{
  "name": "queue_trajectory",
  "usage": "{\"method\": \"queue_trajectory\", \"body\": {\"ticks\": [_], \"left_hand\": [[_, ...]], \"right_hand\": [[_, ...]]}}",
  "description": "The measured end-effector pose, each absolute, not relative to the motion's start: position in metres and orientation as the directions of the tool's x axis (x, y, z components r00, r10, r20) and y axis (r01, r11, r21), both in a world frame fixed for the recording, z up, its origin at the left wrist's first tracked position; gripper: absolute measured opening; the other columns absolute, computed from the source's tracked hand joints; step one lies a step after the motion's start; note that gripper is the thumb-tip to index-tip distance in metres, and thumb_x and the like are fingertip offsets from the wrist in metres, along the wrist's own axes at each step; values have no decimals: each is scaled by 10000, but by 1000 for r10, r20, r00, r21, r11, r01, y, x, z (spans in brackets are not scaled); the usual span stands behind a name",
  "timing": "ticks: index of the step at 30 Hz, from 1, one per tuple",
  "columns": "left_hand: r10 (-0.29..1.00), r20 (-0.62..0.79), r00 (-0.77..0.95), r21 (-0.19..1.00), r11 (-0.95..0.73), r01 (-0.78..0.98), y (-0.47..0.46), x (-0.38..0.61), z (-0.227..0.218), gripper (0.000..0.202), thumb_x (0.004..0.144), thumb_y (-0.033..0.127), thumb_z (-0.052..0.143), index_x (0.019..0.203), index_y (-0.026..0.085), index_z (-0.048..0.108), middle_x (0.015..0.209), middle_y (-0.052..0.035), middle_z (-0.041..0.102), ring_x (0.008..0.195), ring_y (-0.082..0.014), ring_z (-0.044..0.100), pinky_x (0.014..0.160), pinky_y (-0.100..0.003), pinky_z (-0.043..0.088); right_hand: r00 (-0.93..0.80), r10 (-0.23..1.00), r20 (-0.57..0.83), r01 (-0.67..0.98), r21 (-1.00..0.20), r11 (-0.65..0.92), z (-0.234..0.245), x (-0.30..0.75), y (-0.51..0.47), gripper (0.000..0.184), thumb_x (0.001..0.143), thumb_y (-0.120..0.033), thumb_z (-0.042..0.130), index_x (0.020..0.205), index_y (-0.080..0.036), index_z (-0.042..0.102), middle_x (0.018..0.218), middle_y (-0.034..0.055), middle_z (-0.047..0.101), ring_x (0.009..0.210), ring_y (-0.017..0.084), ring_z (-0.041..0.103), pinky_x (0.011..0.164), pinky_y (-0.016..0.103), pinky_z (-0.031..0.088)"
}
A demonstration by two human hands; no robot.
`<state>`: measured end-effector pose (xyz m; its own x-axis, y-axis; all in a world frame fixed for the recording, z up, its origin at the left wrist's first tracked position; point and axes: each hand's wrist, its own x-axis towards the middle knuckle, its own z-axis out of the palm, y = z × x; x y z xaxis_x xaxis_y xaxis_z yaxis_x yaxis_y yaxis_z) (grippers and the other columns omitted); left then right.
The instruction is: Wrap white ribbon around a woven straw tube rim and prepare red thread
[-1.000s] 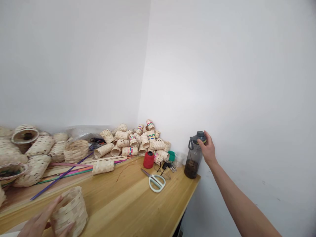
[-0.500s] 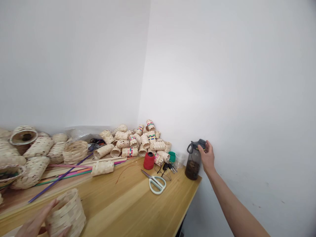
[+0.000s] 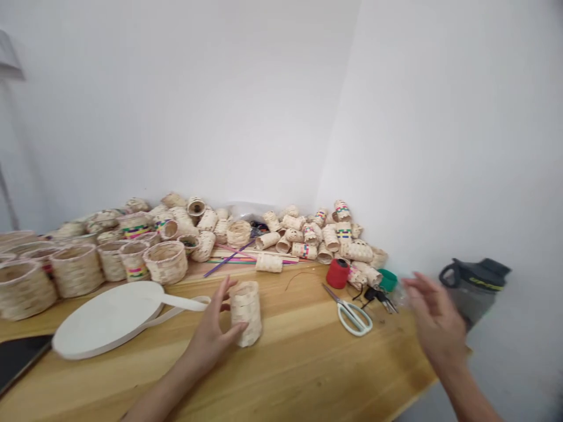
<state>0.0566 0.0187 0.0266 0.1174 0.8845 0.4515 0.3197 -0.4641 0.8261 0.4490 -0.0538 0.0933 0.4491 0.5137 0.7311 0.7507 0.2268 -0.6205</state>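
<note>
The right hand [image 3: 433, 319] is smeared by motion blur, fingers indistinct, and it covers the lower part of the dark grey lidded plastic bottle [image 3: 477, 284], itself soft. The black flat object [image 3: 17, 360] on the wooden bench [image 3: 308, 369] is cut by the left edge. Both forearms leave the bottom edge.

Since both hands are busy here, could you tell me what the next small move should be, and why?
Probably bring the right hand across to the small woven basket. The left hand grips the basket upright on the table, while the right hand hangs open beside the bottle, holding nothing.
</note>
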Motion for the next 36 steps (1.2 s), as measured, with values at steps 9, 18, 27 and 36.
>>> {"method": "queue_trajectory", "body": {"ticks": [9,18,27,36], "left_hand": [[852,469,232,864,-497,81,10,56,31,912,736,228,690,1464,290,144,1463,-122,317,1309,-293,344,1043,-451,322],[870,456,188,886,-464,3,23,49,20,879,753,250,695,1463,293,179,1490,-98,296,1344,-291,307,1090,-444,281],[947,289,142,936,-248,-252,23,55,28,690,835,499,563,1419,226,316,1425,-114,410,1317,-281,361,1068,-396,316],[938,300,175,913,-230,-338,21,49,40,674,791,366,656,1385,225,372,1343,-96,514,1240,-272,459,1016,-368,366]], "right_hand": [[-487,849,207,1,-971,237,76,266,30,875,683,-548,731,1416,-277,339,1426,125,429,1309,255,400,1031,450,355],[-394,878,272,-55,-960,273,44,230,59,754,633,-595,740,1240,-219,497,1154,105,646,1066,274,604,906,403,466],[-128,912,390,209,-888,409,27,217,46,641,583,-452,806,1086,-220,483,1079,72,613,834,226,612,737,336,497],[-276,879,389,80,-902,425,25,220,45,630,679,-514,735,1178,-241,465,1189,87,570,967,254,609,805,364,513]]}}
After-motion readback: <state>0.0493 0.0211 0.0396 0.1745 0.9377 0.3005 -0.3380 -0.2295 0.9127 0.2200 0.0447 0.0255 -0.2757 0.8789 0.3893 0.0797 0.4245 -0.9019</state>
